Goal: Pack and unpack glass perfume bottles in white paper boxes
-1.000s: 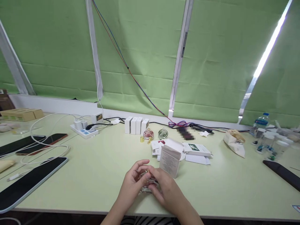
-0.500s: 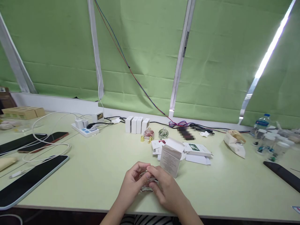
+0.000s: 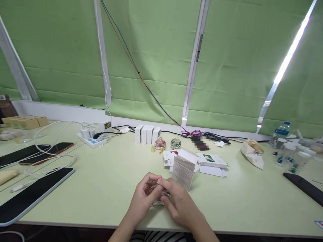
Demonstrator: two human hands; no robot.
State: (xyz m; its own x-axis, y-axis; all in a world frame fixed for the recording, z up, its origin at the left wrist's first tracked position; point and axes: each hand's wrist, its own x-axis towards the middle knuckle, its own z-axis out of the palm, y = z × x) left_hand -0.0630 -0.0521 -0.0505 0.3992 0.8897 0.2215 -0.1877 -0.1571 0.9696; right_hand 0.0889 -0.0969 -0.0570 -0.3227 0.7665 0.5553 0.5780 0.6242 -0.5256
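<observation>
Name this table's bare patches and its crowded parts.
Bare: the table from the tablet to the left hand and back to the power strip; also between the flat cartons and the black device. Crowded: by the right hand, which shares the glass bottle, near the upright box; the jars far right.

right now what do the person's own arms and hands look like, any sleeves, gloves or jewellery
The left hand and right hand are bare, with no gloves and no ring, watch or bracelet visible. The nails look short and unpainted. No sleeve shows on either arm as far as the picture's lower edge. Between the arms at that edge is black-and-white striped fabric, probably the person's clothing.
</observation>
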